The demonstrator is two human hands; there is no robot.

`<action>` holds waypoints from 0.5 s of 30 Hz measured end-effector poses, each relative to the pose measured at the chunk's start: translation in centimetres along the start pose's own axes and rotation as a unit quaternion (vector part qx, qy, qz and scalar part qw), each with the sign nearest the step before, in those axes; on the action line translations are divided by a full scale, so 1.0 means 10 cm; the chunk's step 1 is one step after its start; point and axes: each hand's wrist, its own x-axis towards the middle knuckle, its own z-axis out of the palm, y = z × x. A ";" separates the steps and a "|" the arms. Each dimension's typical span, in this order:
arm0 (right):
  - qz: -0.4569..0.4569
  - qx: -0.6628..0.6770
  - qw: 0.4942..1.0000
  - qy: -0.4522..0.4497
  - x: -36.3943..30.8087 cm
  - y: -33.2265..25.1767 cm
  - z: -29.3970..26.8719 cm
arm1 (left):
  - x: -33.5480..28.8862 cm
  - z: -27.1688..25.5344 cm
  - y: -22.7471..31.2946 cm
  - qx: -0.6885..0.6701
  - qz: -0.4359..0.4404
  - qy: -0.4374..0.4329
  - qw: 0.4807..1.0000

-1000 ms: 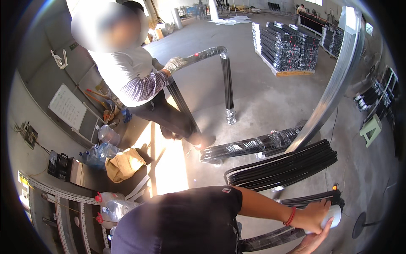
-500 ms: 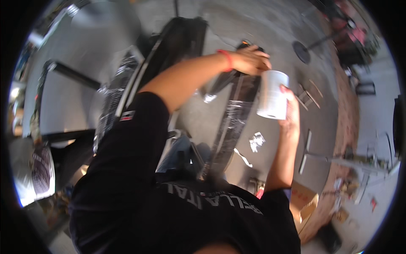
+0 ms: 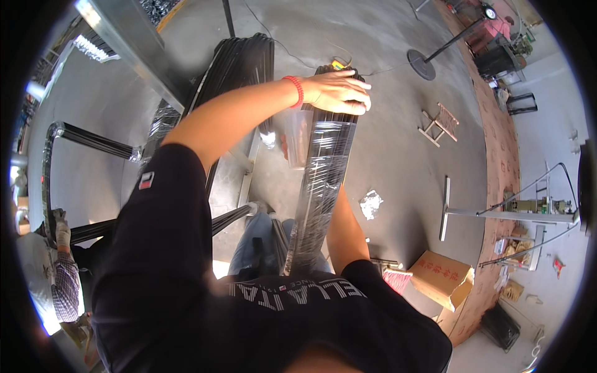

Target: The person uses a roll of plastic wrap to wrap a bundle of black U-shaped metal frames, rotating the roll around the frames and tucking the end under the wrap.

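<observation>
A long bundle of black strips [image 3: 323, 149] runs away from my body, much of its length wrapped in clear stretch film. My left hand [image 3: 339, 93], with a red bracelet at the wrist, lies across the top of its far end, fingers stretched out and flat. My right forearm passes under the bundle from the right. On the bundle's left side, fingertips of my right hand [image 3: 285, 147] show, closed around a roll of stretch film [image 3: 299, 140]. The roll stands against the bundle's side; the rest of that hand is hidden.
A second black bundle [image 3: 242, 68] rests to the left. A wooden stool [image 3: 440, 124] and crumpled film [image 3: 371, 204] are on the floor at right, near a cardboard box [image 3: 441, 276]. A round-based stand [image 3: 421, 64] is farther off. At far left is a co-worker's gloved hand [image 3: 61, 229].
The roll has gone from the bundle's right side, passing under it to the left side, with my right hand. My left hand has moved slightly left and now lies flat on the bundle.
</observation>
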 end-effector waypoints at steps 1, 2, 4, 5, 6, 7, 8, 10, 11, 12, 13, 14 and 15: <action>0.001 0.012 1.000 -0.009 -0.01 -0.01 0.05 | -0.01 -0.04 0.02 0.004 0.022 -0.022 1.000; 0.000 0.016 1.000 -0.014 -0.01 -0.03 0.06 | 0.00 -0.08 0.01 0.008 0.047 -0.044 0.998; -0.002 0.018 1.000 -0.023 -0.01 -0.05 0.05 | -0.04 -0.18 0.00 0.024 0.123 -0.133 0.983; -0.002 0.019 0.999 -0.026 -0.01 -0.06 0.03 | -0.02 -0.30 -0.03 -0.039 0.113 -0.209 0.971; -0.004 0.014 0.999 -0.031 0.01 -0.11 0.02 | 0.04 -0.45 -0.07 -0.100 0.101 -0.285 0.948; -0.006 0.018 0.999 -0.028 0.01 -0.14 -0.01 | 0.15 -0.62 0.05 0.033 0.091 -0.379 0.920; -0.003 0.019 0.999 -0.031 0.01 -0.16 0.00 | 0.12 -0.68 0.13 0.182 0.155 -0.354 0.904; 0.005 0.026 0.999 -0.037 0.01 -0.15 0.01 | 0.16 -0.48 0.06 0.247 0.255 -0.292 0.888; 0.007 0.027 0.999 -0.037 -0.01 -0.15 0.02 | 0.28 -0.40 0.07 0.264 0.296 -0.301 0.867; 0.013 0.028 0.999 -0.040 -0.01 -0.15 0.02 | 0.33 -0.40 0.01 0.234 0.346 -0.271 0.867; 0.017 0.027 0.999 -0.044 -0.01 -0.16 0.03 | 0.37 -0.36 -0.02 0.223 0.346 -0.272 0.870; 0.018 0.028 0.999 -0.043 -0.02 -0.15 0.04 | 0.40 -0.32 -0.03 0.206 0.348 -0.275 0.872; 0.023 0.032 0.998 -0.040 -0.03 -0.15 0.04 | 0.41 -0.29 -0.04 0.198 0.358 -0.273 0.871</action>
